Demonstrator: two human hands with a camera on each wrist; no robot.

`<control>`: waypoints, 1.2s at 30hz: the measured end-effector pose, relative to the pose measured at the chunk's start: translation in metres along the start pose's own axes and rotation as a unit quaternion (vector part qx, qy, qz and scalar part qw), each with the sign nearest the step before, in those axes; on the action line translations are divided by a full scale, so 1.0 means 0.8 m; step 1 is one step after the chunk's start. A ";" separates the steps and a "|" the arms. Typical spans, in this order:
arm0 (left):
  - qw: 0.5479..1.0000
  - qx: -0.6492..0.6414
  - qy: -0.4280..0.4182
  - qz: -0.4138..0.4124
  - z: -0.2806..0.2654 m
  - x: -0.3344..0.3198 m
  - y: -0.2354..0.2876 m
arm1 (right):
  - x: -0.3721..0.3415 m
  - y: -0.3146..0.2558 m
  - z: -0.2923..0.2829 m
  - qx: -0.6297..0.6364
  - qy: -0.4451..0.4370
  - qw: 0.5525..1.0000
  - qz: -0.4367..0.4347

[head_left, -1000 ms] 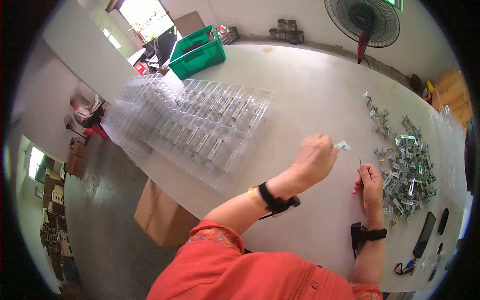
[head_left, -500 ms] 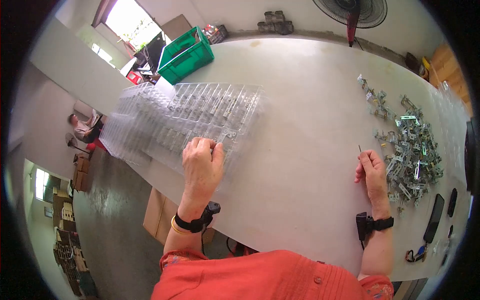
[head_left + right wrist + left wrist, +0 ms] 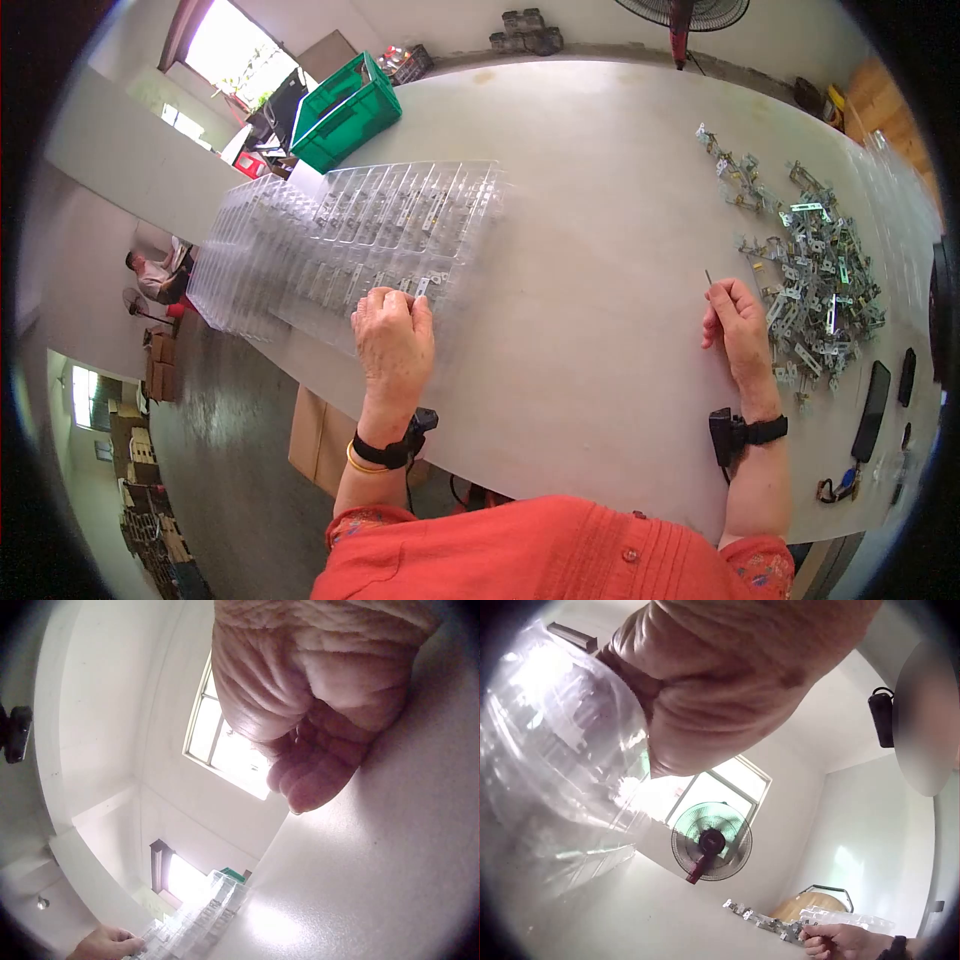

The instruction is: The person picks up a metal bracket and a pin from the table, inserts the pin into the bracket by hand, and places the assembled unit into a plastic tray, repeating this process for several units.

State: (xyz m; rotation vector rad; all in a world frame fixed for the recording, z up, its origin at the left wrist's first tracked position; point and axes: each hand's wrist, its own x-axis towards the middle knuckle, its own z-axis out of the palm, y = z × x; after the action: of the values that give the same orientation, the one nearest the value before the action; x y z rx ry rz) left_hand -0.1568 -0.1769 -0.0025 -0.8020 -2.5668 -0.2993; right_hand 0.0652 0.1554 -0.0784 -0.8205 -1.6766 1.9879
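My left hand (image 3: 393,335) is over the near rows of a clear plastic compartment tray (image 3: 480,190), pinching a small metal bracket (image 3: 421,287) at the thumb tip. Similar metal pieces lie in the tray's compartments. Seen from the left wrist, the hand (image 3: 727,682) is close beside the clear plastic, its fingertips hidden. On the right, my right hand (image 3: 738,325) pinches a thin dark rod (image 3: 708,276) that sticks up past the fingertips. This hand is just left of a heap of metal brackets (image 3: 825,270). In the right wrist view the right hand's fingers (image 3: 319,784) are curled in.
More clear trays (image 3: 235,260) stand at the table's left edge. Behind them is a green crate (image 3: 345,115). A black phone-like object (image 3: 872,410), keys (image 3: 838,488) and clear plastic bags (image 3: 895,200) lie at the right. Beyond the table stands a fan (image 3: 680,25); a person sits far left.
My left hand has carried the bracket from mid-table, near the right hand, left to the tray. The right hand keeps the rod in nearly the same place. The head view has shifted.
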 end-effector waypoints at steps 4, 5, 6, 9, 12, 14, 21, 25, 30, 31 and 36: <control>1.000 0.014 -0.002 0.009 0.005 -0.002 0.002 | 0.000 -0.002 0.001 -0.001 0.004 1.000 0.009; 1.000 0.019 0.004 0.020 0.005 -0.003 0.004 | 0.000 -0.002 0.001 0.003 0.007 1.000 0.016; 1.000 0.014 0.004 0.025 0.003 -0.004 0.004 | 0.000 -0.001 0.002 0.002 0.014 1.000 0.015; 0.999 0.004 0.026 0.039 -0.006 -0.002 0.021 | 0.000 0.002 -0.003 0.011 -0.004 1.000 0.021; 0.997 -0.042 0.044 0.044 -0.026 -0.005 0.062 | -0.001 -0.001 -0.002 0.002 0.005 1.000 0.016; 0.986 -0.136 -0.006 0.091 -0.032 -0.011 0.102 | -0.001 -0.003 -0.002 0.001 0.000 1.000 0.013; 0.865 -0.414 -0.250 0.133 -0.030 0.018 0.228 | -0.001 -0.002 -0.004 0.040 -0.023 0.999 0.022; 0.848 -0.446 -0.231 0.172 0.017 0.069 0.288 | -0.002 -0.001 -0.004 0.045 -0.033 0.998 0.017; 0.885 -0.395 -0.142 0.203 0.134 0.169 0.348 | 0.001 0.006 -0.005 0.045 -0.030 0.999 0.007; 0.883 -0.396 -0.140 0.209 0.154 0.181 0.357 | 0.002 0.006 -0.005 0.045 -0.034 0.998 0.015; 0.910 -0.291 -0.149 0.254 0.202 0.217 0.402 | 0.002 0.007 -0.006 0.058 -0.044 0.997 0.009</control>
State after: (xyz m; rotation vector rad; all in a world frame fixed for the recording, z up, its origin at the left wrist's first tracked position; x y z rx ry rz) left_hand -0.1522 0.2205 -0.0407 -1.8126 -2.4168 -0.8450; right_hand 0.0679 0.1590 -0.0845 -0.7182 -1.5885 2.1404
